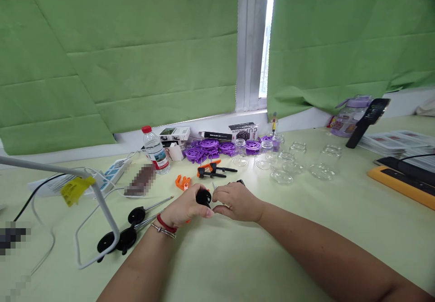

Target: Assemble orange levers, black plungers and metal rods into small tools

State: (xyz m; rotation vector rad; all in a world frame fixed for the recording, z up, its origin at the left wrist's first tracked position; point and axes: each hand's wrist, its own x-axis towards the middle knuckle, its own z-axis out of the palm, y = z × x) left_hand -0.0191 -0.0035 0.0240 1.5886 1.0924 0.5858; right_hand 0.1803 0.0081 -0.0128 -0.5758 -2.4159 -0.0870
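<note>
My left hand point(188, 208), with a red band and a bracelet at its wrist, is closed around a glossy black round part point(204, 197). My right hand point(237, 201) is just to its right, fingers curled together close to the black part; what they pinch is hidden. A thin metal tip shows above the right fingers. Just beyond the hands are an orange clip-shaped piece point(183, 183) and two orange-and-black clamps point(217, 170). Several black discs with metal rods point(137, 215) lie left of my left forearm.
Purple plastic wheels point(208, 148) and small boxes line the back. Several clear glass jars point(322, 168) stand right of them. A water bottle point(156, 151), power strip point(114, 175) and grey metal stand point(105, 211) are at left. At right lies an orange-and-black device point(404, 186).
</note>
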